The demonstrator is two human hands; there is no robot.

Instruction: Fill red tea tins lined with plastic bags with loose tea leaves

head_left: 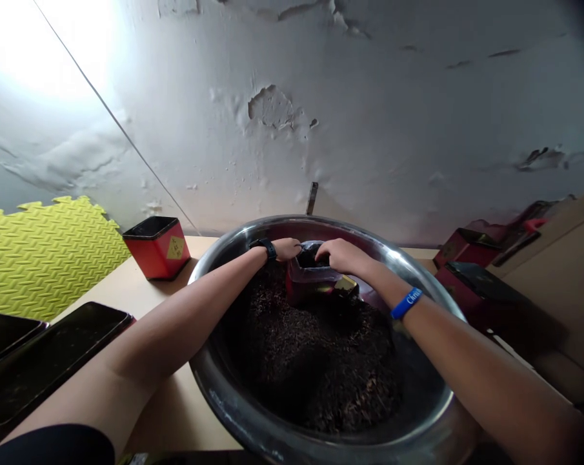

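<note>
A wide metal basin (214, 397) holds a bed of dark, crumbly soil (315, 368). On the soil near the basin's far side rests a red square pot (304, 284) with a gold label and a pale, shiny edge that looks like plastic film. My left hand (286, 248), wearing a black watch, is closed on the pot's left rim. Over the pot's opening, my right hand (344, 255) has its fingers curled downward and inside. Its fingertips are hidden, so whatever they pinch does not show. A blue wristband circles my right forearm.
Another red pot (168, 248) stands left of the basin, on the pale table (175, 413). Black trays (54, 361) lie at lower left beside a yellow foam mat (44, 258). More red containers (470, 284) and cardboard (557, 258) are at right. A peeling wall (393, 129) rises behind.
</note>
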